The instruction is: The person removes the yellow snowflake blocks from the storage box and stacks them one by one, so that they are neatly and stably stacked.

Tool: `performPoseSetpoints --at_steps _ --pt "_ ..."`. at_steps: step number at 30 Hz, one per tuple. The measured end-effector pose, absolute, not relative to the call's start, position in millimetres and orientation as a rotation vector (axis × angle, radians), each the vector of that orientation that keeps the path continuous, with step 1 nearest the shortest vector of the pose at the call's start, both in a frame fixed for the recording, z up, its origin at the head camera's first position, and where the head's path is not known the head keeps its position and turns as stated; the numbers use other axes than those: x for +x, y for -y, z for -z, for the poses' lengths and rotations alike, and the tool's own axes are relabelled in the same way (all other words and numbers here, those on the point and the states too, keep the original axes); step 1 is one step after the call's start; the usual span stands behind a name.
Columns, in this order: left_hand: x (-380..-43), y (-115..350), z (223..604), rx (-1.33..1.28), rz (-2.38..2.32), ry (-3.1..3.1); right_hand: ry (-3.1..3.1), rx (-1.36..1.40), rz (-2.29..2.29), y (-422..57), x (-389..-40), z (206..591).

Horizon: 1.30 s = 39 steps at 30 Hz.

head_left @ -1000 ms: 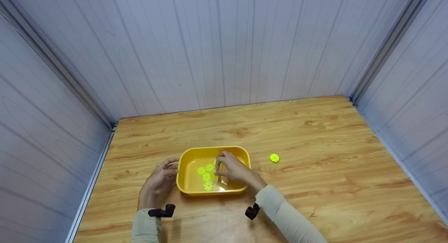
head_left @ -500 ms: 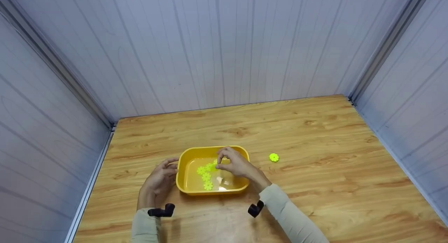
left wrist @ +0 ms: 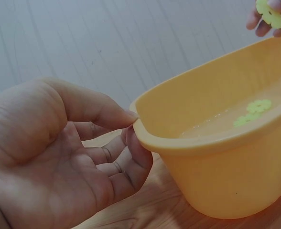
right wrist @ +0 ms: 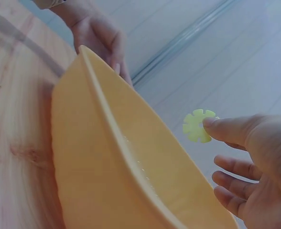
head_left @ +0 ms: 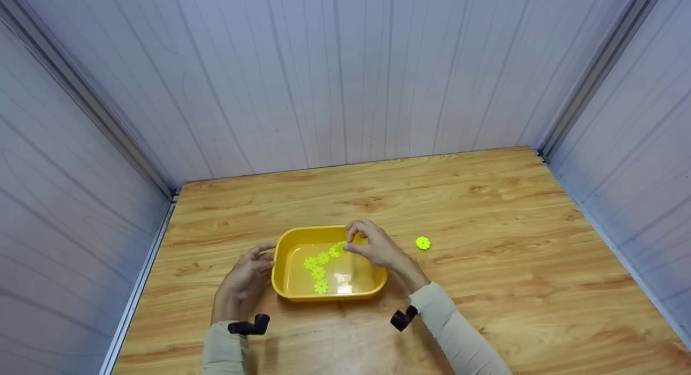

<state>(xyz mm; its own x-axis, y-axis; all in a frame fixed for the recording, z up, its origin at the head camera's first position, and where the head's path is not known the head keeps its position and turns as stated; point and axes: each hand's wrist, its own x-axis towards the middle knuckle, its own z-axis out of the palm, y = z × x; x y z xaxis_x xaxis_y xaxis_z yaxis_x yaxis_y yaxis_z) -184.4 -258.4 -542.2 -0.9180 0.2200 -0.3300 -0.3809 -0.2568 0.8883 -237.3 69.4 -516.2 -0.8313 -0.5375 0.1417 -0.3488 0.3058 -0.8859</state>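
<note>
A yellow plastic basin (head_left: 291, 296) stands on the wooden table. My left hand (head_left: 245, 278) pinches its left rim between thumb and fingers, plain in the left wrist view. Over the far right part of the basin, my right hand (head_left: 378, 251) holds a yellow-green flower-shaped plastic disc (right wrist: 196, 126) with notched edges between thumb and index finger. The other fingers of that hand stay spread, as the right wrist view shows. Several similar flower discs (head_left: 319, 273) lie scattered on the basin's bottom, two of them seen in the left wrist view.
One more flower disc (head_left: 423, 243) lies on the table (head_left: 486, 218) to the right of the basin. Pale panelled walls (head_left: 345, 78) enclose the table at the back and on both sides.
My right hand has risen from the basin's bottom and moved right and toward the far rim, carrying the flower disc. The left hand has stayed at the rim.
</note>
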Motion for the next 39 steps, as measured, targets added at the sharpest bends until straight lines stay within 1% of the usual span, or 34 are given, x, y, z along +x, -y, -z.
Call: performPoseSetpoints --at_steps 12,27,39 --pt "-186.5 258.8 541.2 -0.185 -2.192 -1.644 -2.42 -0.759 1.628 -92.3 -241.2 507.5" --pt "-185.2 259.2 542.4 -0.188 -2.219 -1.62 -2.456 -0.652 1.711 -116.6 -247.7 510.1" --pt "-185.7 258.8 541.1 -0.139 -2.2 -1.633 -2.481 -0.656 1.747 -137.7 -249.9 514.7"
